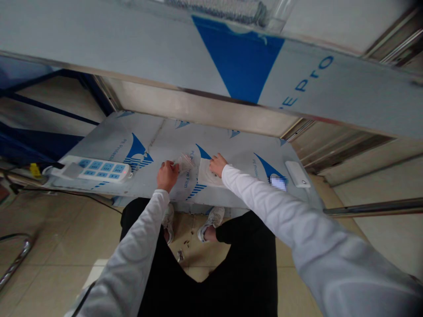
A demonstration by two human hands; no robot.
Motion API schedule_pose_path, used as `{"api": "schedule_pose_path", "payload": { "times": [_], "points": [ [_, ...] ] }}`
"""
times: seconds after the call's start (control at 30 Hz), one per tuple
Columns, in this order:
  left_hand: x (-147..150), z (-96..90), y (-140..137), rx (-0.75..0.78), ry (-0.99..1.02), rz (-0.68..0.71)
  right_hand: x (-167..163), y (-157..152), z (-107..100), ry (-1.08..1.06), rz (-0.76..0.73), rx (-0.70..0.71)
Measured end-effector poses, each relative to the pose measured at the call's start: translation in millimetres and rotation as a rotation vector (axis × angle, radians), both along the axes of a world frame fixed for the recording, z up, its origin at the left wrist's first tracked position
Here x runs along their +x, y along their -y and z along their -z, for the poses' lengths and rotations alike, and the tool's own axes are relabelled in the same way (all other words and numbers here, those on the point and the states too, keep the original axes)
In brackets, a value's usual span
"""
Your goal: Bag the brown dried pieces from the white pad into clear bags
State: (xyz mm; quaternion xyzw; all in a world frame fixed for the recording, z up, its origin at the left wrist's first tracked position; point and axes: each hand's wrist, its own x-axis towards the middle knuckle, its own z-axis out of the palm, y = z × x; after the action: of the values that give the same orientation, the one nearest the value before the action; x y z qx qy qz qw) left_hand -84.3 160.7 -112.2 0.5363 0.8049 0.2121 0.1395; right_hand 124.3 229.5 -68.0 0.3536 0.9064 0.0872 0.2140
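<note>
My left hand (168, 176) is closed, thumb and fingers pinched at the edge of a crumpled clear plastic bag (185, 162) lying on the table. To its right lies a flat, pale square piece (204, 175), perhaps a sheet or packet. Over its upper right part, my right hand (218, 165) rests with the fingers curled down and drawn together. Whatever those fingertips grip is too small to make out.
A white power strip (102, 169) with blue sockets lies at the left of the film-covered table (165, 132). A white rectangular device (298, 174) and a blurred-out item (279, 183) sit at the right. An upper shelf (132, 53) crosses above.
</note>
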Motion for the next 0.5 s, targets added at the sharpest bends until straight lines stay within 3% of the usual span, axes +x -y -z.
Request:
{"api": "schedule_pose_path", "payload": {
  "times": [0.13, 0.23, 0.37, 0.5],
  "points": [
    [0.2, 1.6, -22.8, -0.086, -0.050, 0.008, 3.8, 1.8, -3.6, -0.053, -0.062, 0.007],
    [-1.9, -2.1, -25.1, -0.159, -0.093, 0.023, 28.0, 3.4, -8.9, -0.116, -0.072, 0.004],
    [-1.8, -9.1, -26.1, -0.222, -0.165, 0.078, 81.7, 14.1, -1.3, -0.490, 0.125, 0.000],
    [2.2, -13.9, -30.9, -0.273, -0.224, 0.114, 127.4, 35.5, 28.0, -0.992, 0.386, 0.017]
  ]
}}
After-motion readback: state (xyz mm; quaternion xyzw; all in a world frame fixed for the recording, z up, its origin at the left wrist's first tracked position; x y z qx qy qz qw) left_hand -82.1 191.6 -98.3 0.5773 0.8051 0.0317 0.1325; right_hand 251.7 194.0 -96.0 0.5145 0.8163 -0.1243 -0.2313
